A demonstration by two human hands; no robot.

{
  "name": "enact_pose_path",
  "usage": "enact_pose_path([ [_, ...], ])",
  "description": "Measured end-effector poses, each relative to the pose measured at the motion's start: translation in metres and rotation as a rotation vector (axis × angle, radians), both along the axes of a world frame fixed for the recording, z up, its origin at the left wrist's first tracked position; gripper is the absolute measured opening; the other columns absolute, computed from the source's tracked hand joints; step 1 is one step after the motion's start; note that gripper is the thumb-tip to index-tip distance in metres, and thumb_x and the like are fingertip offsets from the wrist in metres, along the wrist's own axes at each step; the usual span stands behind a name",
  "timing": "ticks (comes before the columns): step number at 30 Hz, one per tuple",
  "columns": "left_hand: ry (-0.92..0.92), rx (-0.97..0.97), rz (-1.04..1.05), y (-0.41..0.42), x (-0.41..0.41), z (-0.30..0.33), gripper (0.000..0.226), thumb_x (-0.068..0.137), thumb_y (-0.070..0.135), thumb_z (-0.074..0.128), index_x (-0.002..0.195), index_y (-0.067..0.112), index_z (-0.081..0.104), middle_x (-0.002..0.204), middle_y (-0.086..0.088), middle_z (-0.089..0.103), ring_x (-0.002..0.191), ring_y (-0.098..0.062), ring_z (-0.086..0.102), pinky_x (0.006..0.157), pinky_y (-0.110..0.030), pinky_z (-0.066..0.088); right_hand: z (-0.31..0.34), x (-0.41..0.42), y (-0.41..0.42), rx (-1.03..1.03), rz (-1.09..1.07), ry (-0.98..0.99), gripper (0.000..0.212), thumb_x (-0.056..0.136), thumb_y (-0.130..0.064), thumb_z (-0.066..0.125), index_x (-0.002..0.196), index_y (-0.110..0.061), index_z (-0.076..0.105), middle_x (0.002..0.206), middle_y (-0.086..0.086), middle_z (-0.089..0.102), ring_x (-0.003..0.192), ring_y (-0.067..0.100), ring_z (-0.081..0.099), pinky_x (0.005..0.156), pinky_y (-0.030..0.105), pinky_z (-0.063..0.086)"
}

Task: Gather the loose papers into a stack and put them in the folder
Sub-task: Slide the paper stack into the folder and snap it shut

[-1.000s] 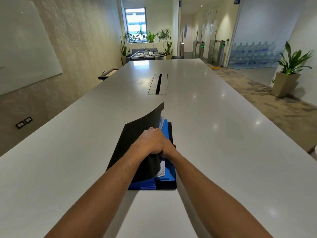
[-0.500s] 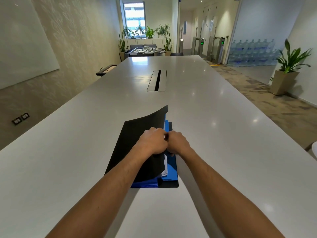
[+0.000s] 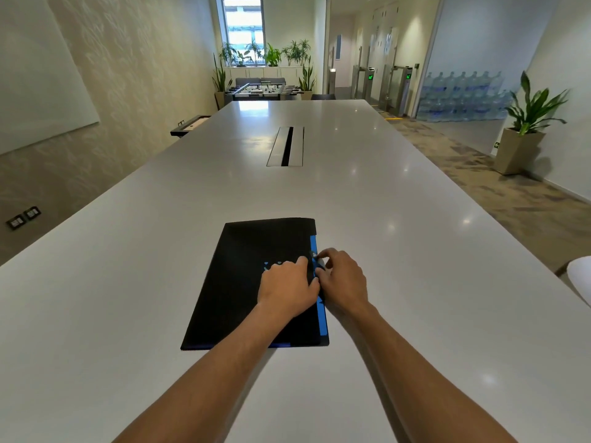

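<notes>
Long office room, patterned beige wall on the left with a whiteboard (image 3: 38, 75), window (image 3: 243, 25) and potted plants at the far end, a foosball table (image 3: 260, 90) in front of them. Stacked water bottles (image 3: 460, 95) behind glass on the far right, one potted plant (image 3: 527, 123) in a tan planter on the right floor. Carpeted floor right of the worktop.

Big white glossy worktop (image 3: 128, 266) runs from near edge to far end, with a cable slot (image 3: 286, 146) set into its middle.

Folder (image 3: 243, 282) lies flat on the worktop, near centre, black cover closed down on top. Blue strip shows along its right edge and a bit along the near edge. Papers not visible as separate sheets; cannot tell what is inside.

Left hand (image 3: 287, 287) rests palm down on the black cover near the folder's right edge, fingers curled and pressing flat, not wrapped around anything. Some blue marking on the cover shows just beyond its knuckles.

Right hand (image 3: 343, 279) sits at the folder's right edge, touching the left hand, fingers pinched together on something small and dark at the blue edge, looks like a clasp or tab, too small to tell. Thumb and index meet over it.

Both bare forearms come in from the near edge. A white rounded object (image 3: 580, 279) is cut off at the right border.
</notes>
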State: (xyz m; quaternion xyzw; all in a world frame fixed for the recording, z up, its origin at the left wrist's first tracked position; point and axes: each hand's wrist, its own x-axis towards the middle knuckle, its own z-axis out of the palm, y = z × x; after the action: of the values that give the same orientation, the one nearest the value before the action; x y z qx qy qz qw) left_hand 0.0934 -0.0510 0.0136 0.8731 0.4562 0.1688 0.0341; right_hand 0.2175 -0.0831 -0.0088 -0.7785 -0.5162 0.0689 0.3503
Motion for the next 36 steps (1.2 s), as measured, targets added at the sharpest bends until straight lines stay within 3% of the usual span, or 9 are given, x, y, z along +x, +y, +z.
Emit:
enact_pose_path([
  [2,-0.065,0.006,-0.025,0.003,-0.005,-0.007,0.023,0.088,0.049,0.052,0.085,0.027,0.052,0.074,0.009,0.056,0.065,-0.006,0.055,0.063,-0.025,0.047,-0.007,-0.004,-0.001,0.012,0.011,-0.035,0.026,0.091,-0.027,0.059,0.117,-0.023,0.058,0.114,0.0,0.062,0.095,0.012,0.057,0.073,0.021,0.039],
  [4,-0.166,-0.033,-0.041,0.007,-0.012,-0.012,0.015,0.089,0.042,0.057,0.085,0.027,0.057,0.074,0.012,0.057,0.066,-0.004,0.055,0.068,-0.025,0.05,-0.012,-0.008,-0.002,0.027,0.057,-0.064,0.03,0.091,-0.028,0.057,0.121,-0.025,0.058,0.122,-0.001,0.06,0.108,0.015,0.054,0.081,0.024,0.041],
  [6,-0.277,-0.093,-0.053,0.013,-0.018,-0.017,0.014,0.089,0.033,0.062,0.1,0.026,0.059,0.087,0.011,0.06,0.076,-0.002,0.056,0.075,-0.024,0.05,-0.017,-0.009,-0.001,0.025,0.103,-0.15,0.035,0.093,-0.029,0.055,0.128,-0.025,0.057,0.129,0.001,0.058,0.118,0.019,0.051,0.095,0.031,0.043],
  [8,-0.335,-0.146,-0.082,0.018,-0.022,-0.024,0.034,0.089,0.028,0.064,0.121,0.025,0.054,0.111,0.006,0.057,0.095,-0.005,0.056,0.087,-0.027,0.049,-0.019,-0.009,0.0,-0.003,0.13,-0.255,0.038,0.096,-0.032,0.052,0.133,-0.027,0.054,0.136,0.003,0.056,0.125,0.022,0.047,0.103,0.038,0.039],
  [10,-0.294,-0.14,-0.117,0.021,-0.022,-0.03,0.045,0.091,0.027,0.061,0.134,0.022,0.049,0.129,0.003,0.049,0.114,-0.01,0.05,0.099,-0.031,0.043,-0.021,-0.008,0.001,-0.047,0.16,-0.335,0.038,0.098,-0.035,0.044,0.136,-0.03,0.052,0.139,0.004,0.053,0.13,0.024,0.045,0.105,0.041,0.035],
  [13,-0.195,-0.075,-0.133,0.023,-0.02,-0.037,0.042,0.096,0.029,0.052,0.137,0.022,0.05,0.139,-0.001,0.047,0.126,-0.015,0.042,0.106,-0.036,0.033,-0.023,-0.008,0.0,-0.099,0.181,-0.387,0.041,0.1,-0.037,0.034,0.138,-0.03,0.048,0.142,0.005,0.051,0.133,0.024,0.042,0.106,0.042,0.032],
  [26,-0.028,-0.002,-0.11,0.029,-0.015,-0.045,0.043,0.1,0.037,0.037,0.139,0.024,0.046,0.141,0.0,0.047,0.128,-0.017,0.038,0.102,-0.038,0.032,-0.026,-0.011,0.003,-0.154,0.173,-0.417,0.045,0.099,-0.037,0.031,0.141,-0.027,0.044,0.144,0.005,0.049,0.133,0.023,0.04,0.104,0.041,0.029],
  [36,-0.052,0.007,-0.123,0.029,-0.017,-0.043,0.039,0.099,0.037,0.039,0.134,0.024,0.052,0.137,0.0,0.05,0.124,-0.017,0.041,0.097,-0.037,0.033,-0.018,-0.013,0.003,-0.211,0.193,-0.437,0.044,0.099,-0.034,0.032,0.141,-0.025,0.043,0.145,0.006,0.047,0.133,0.026,0.039,0.104,0.043,0.03],
])
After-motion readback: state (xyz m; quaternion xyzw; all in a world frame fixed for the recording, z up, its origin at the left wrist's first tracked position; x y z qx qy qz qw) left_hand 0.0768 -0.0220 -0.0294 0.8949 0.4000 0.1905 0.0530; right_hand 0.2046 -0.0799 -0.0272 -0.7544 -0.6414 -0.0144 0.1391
